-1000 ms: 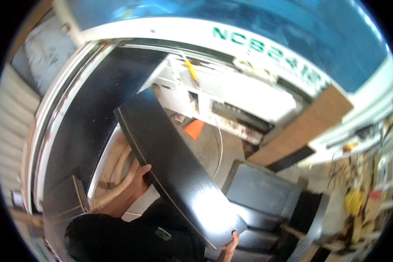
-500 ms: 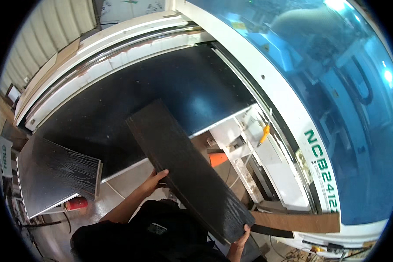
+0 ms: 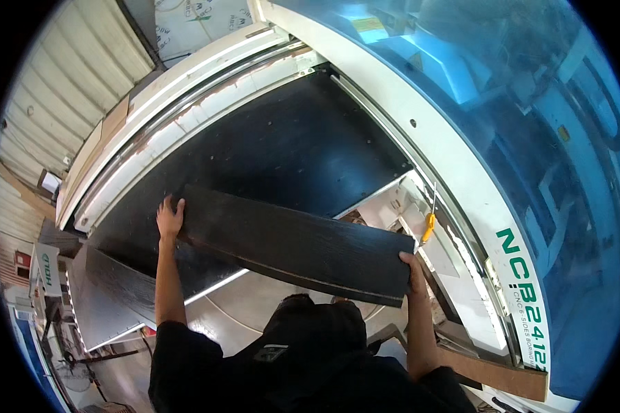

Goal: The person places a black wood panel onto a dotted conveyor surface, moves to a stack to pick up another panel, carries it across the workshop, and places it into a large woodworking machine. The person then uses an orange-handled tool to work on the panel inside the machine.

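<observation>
The long black board (image 3: 296,244) has been turned since half a second ago: then it ran steeply from upper left to lower right, and now it is held almost level, its long side running left to right and dipping a little at the right. It is held up in front of the big dark panel (image 3: 282,148). Its left end is gripped by the left hand (image 3: 169,217), fingers curled over the edge. Its right end is gripped by the right hand (image 3: 415,272).
</observation>
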A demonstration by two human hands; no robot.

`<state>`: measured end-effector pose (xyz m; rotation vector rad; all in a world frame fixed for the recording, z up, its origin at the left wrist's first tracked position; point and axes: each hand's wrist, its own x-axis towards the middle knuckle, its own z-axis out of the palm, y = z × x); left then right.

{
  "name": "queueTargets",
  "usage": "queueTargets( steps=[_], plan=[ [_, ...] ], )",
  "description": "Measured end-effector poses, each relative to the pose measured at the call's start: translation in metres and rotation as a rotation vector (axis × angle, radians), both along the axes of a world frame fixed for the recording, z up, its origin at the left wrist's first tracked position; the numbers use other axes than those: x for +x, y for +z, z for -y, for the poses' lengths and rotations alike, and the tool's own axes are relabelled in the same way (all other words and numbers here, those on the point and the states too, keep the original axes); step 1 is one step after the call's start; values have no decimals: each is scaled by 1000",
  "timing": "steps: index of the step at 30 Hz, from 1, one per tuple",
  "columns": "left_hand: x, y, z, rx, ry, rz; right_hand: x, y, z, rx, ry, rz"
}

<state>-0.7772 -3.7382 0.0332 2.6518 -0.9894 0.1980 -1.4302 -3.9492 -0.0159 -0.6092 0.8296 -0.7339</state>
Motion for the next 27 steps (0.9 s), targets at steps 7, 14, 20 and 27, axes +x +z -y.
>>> queueTargets(
  steps=[7, 14, 20, 27],
  plan=[
    [17, -33, -23, -104, 282, -497, 10, -17, 89, -60, 312, -174],
    [50, -55, -47, -49, 308, -476, -56, -40, 13, 1, 138, -385],
    [32, -38, -25, -70, 312, -550, -33, -36, -85, -114, 505, -443],
    [40, -48, -39, 0, 340, -514, 37, 17, -58, 258, 331, -133]
  ],
)
